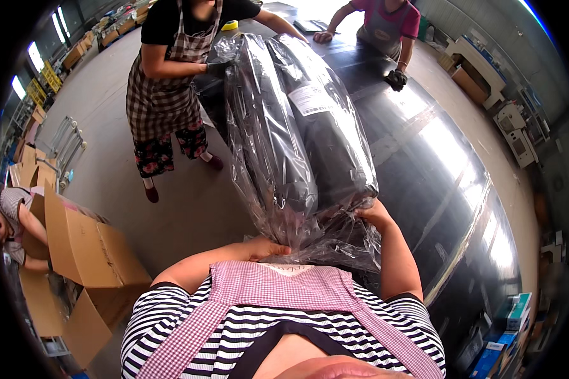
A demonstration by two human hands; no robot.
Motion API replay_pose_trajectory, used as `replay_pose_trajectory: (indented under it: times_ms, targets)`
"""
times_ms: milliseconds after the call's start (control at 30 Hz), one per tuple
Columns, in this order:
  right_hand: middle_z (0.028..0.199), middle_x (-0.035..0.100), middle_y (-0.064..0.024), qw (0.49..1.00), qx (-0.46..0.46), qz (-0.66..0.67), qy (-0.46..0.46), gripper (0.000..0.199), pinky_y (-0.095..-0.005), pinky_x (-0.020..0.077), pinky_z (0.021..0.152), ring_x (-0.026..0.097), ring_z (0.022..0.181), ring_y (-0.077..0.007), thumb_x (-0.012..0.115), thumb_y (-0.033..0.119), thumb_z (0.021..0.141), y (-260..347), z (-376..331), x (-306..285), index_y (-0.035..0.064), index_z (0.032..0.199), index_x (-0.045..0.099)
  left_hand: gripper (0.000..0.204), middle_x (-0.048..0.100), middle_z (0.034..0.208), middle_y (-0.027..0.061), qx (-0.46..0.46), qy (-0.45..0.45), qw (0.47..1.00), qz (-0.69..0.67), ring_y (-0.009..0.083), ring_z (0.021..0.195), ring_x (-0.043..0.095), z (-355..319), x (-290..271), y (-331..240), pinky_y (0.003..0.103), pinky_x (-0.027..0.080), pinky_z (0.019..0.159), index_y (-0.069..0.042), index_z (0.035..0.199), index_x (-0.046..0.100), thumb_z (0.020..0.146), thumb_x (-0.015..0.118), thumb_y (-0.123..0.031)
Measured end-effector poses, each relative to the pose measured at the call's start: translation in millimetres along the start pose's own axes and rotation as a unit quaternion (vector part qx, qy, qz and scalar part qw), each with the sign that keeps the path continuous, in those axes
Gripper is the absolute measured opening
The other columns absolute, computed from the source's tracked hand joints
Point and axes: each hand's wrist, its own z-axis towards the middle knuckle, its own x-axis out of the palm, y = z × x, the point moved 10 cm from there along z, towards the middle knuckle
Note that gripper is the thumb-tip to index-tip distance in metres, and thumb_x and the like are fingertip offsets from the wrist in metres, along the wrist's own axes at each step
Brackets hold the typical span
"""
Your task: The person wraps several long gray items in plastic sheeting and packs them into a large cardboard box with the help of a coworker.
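Two long black rolls (278, 139) lie side by side inside a clear plastic bag (241, 148). A white printed label (312, 100) shows on the right-hand roll. At the bag's near end, the loose plastic is bunched in my left hand (267, 248), thumb on top and the other fingers partly hidden. My right hand (374, 216) grips the bag's edge at the near end of the right roll. Across from me, a co-worker's dark-gloved hand (219, 67) touches the far left side of the bag.
A dark, shiny worktable (423, 164) extends to the right, a second co-worker's gloved hand (396, 79) at its far edge. Open cardboard boxes (85, 246) stand at left beside another person. Blue boxes (489, 359) sit at the lower right. A wheeled rack (69, 151) stands on the floor.
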Motion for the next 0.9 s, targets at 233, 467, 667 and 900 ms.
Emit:
replay_pose_trajectory:
  times_ms: [233, 467, 667, 900]
  targets:
    - [0.100, 0.064, -0.0030, 0.998, -0.030, 0.044, 0.019, 0.057, -0.0309, 0.0489, 0.078, 0.060, 0.087, -0.0153, 0.080, 0.008, 0.067, -9, 19, -8, 0.0052, 0.117, 0.054, 0.058, 0.067, 0.108, 0.0125, 0.038, -0.004, 0.995, 0.095, 0.0194, 0.101, 0.060, 40, -19, 36, 0.031, 0.046, 0.088, 0.003, 0.111, 0.066, 0.072, 0.082, -0.038]
    - [0.074, 0.053, 0.0021, 0.998, -0.025, -0.056, -0.035, 0.034, -0.0262, 0.0375, 0.054, 0.048, 0.062, -0.0091, 0.070, 0.013, 0.070, -48, 52, -33, 0.0064, 0.101, 0.057, 0.048, 0.067, 0.111, 0.0124, 0.164, -0.034, 0.957, 0.236, 0.0213, 0.102, 0.061, 31, 11, 13, 0.034, 0.046, 0.089, -0.004, 0.113, 0.066, 0.078, 0.077, -0.034]
    - [0.109, 0.059, -0.0051, 0.985, -0.085, 0.096, 0.112, 0.060, -0.0299, 0.0456, 0.073, 0.057, 0.090, -0.0175, 0.064, 0.014, 0.069, -39, 84, -15, 0.0019, 0.125, 0.049, 0.049, 0.067, 0.110, 0.0123, 0.157, -0.112, 0.965, 0.178, 0.0218, 0.102, 0.061, 5, 28, -10, 0.035, 0.046, 0.089, -0.004, 0.113, 0.065, 0.078, 0.077, -0.035]
    - [0.107, 0.061, -0.0068, 0.989, -0.005, 0.105, 0.100, 0.050, -0.0326, 0.0514, 0.074, 0.061, 0.090, -0.0202, 0.065, 0.005, 0.074, -27, 69, -3, 0.0026, 0.121, 0.050, 0.051, 0.067, 0.110, 0.0121, 0.200, -0.183, 0.956, 0.115, 0.0224, 0.102, 0.061, -21, 22, -21, 0.035, 0.046, 0.089, -0.003, 0.113, 0.065, 0.077, 0.077, -0.037]
